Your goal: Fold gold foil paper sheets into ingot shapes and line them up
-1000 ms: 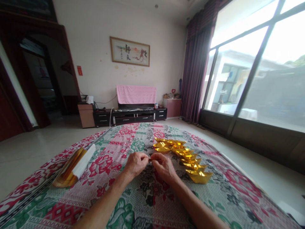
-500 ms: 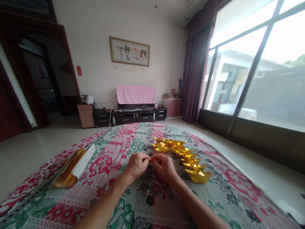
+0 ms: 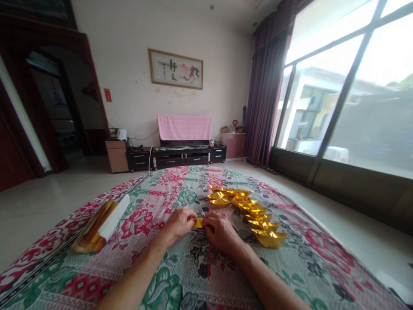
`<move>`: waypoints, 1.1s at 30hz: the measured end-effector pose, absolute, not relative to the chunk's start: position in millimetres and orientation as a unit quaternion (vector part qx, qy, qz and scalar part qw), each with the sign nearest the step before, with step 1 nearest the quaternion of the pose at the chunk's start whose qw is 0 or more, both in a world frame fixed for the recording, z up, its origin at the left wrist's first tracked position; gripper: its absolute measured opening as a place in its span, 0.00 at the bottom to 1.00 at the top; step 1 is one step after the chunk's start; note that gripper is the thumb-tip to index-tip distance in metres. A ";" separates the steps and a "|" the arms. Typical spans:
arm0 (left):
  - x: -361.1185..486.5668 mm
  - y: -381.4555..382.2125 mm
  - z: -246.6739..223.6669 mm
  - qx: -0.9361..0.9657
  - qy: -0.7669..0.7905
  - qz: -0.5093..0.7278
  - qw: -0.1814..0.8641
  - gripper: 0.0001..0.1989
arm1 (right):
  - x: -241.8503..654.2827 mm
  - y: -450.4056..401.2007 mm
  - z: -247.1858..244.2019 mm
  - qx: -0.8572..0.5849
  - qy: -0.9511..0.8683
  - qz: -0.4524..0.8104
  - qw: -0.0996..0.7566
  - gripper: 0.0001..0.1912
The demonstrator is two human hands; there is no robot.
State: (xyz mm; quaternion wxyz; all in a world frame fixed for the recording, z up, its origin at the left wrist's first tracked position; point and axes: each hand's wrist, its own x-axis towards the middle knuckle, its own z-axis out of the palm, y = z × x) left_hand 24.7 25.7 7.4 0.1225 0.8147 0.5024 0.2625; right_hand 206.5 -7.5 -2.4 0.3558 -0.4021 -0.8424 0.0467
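Between my two hands, low over the patterned tablecloth, is a small strip of gold paper (image 3: 198,222). My left hand (image 3: 181,221) pinches its left end. My right hand (image 3: 220,229) grips its right end, and the fingers cover part of it. To the right of my hands, several folded gold paper boats (image 3: 258,217) stand in an overlapping line running from the middle back toward the front right. A stack of gold and white paper sheets (image 3: 97,226) lies on the left side of the table.
The round table wears a red, green and grey floral cloth (image 3: 135,267). Beyond it, a low black cabinet (image 3: 180,160) stands along the wall under a pink cloth (image 3: 184,127). A purple curtain (image 3: 264,94) and large windows are at the right.
My hands have moved slightly apart, the left one shifting left. The gold strip now shows between them, where it was hidden before.
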 end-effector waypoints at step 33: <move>3.0 24.1 0.7 0.838 0.465 0.272 0.085 0.12 | 194.1 -23.0 4.0 -0.382 -0.872 0.034 0.304 0.17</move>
